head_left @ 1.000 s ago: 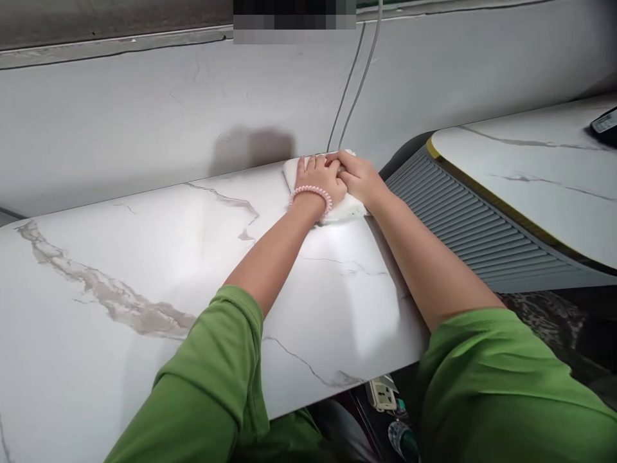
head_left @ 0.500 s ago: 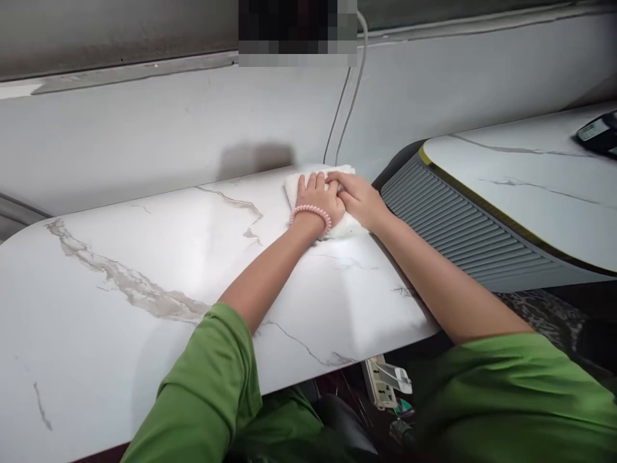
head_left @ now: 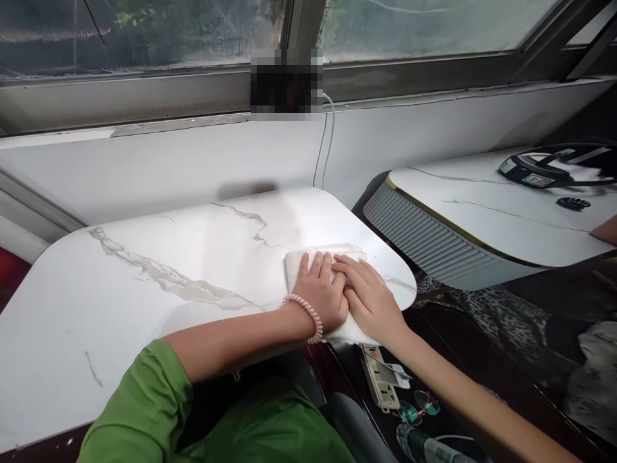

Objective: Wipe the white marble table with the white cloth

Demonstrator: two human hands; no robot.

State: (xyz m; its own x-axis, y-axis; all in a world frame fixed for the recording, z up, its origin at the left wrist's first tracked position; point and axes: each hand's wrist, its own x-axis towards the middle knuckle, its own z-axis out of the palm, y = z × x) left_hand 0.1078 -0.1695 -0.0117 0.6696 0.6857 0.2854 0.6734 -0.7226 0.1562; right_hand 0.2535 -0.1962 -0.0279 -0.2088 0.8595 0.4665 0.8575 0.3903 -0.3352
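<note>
A folded white cloth [head_left: 354,331] lies at the near edge of the white marble-patterned table [head_left: 216,238], slightly overhanging it. My left hand [head_left: 321,292] presses flat on the cloth with its fingers stretched out; a pink coiled band [head_left: 308,312] circles the wrist. Touching it from the right is my right hand [head_left: 371,292], its fingers extended over the cloth and against the left hand's thumb side. Both hands bear down on the cloth without closing around it. Part of the cloth is hidden under them.
A second table [head_left: 463,199] with a ribbed side stands at the right, holding a black head strap device [head_left: 535,170]. Another person's hand [head_left: 605,230] rests at its edge. Below lie a power strip [head_left: 378,379] and glasses [head_left: 419,408]. A cable [head_left: 330,141] runs down the wall.
Both hands and the cloth have moved from the table's far right end toward me, to the near edge. The view has tilted up, showing the windows and more of the second table.
</note>
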